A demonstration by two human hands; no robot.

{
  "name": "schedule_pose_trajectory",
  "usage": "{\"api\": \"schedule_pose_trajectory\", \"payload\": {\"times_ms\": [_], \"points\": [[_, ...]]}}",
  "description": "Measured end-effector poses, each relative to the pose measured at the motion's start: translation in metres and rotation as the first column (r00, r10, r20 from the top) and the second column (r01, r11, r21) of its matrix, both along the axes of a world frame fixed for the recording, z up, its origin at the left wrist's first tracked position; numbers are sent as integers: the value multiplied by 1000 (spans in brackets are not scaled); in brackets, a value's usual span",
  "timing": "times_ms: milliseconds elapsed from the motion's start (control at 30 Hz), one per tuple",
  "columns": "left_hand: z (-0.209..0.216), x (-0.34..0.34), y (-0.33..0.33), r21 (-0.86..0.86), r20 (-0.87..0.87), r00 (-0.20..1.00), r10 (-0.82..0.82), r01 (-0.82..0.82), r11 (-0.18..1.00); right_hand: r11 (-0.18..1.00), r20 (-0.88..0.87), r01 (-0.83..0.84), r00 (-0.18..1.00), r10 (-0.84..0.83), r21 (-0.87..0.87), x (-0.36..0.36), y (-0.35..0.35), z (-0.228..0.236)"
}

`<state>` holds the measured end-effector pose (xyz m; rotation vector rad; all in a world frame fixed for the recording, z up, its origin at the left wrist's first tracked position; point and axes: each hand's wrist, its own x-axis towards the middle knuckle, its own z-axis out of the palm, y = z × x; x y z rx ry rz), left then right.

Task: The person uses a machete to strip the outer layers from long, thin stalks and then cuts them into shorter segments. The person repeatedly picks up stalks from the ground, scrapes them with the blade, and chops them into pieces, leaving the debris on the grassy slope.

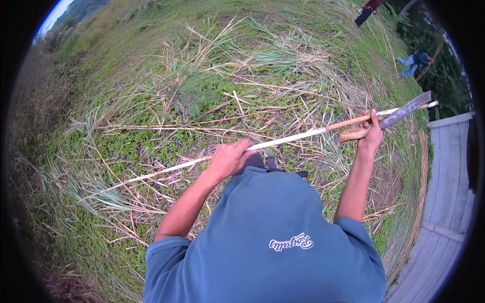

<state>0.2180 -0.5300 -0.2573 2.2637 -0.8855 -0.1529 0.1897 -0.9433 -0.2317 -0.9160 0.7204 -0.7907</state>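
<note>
A long, pale cane stalk (288, 140) runs slantwise across in front of my body, from the grass at the left up to the far right. My left hand (230, 159) is closed around it near the middle, in front of my waist. Farther along, my right hand (371, 135) grips the stalk together with a machete (406, 110). The machete's wooden handle lies by my palm, and its dark blade points up and right, close beside the stalk's cut end. A reddish-brown stretch of the stalk shows just left of my right hand.
Cut stalks (166, 129) and long green leaves (275, 58) litter the grass. A grey plank structure (449, 171) stands at the right, with long stalks (423, 187) lying along its edge. Two people, one in dark trousers (362, 16) and one in jeans (408, 64), are farther off at the upper right.
</note>
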Motion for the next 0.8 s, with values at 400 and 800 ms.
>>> {"api": "schedule_pose_trajectory", "payload": {"times_ms": [400, 800], "points": [[27, 5, 10, -105, -501, 858, -109, 64, 992, 998, -138, 59, 989, -60, -16, -8, -66, -39], [-4, 14, -27, 42, 127, 992, 19, -25, 999, 901, 147, -420, 904, 403, 113, -23, -10, -76]]}}
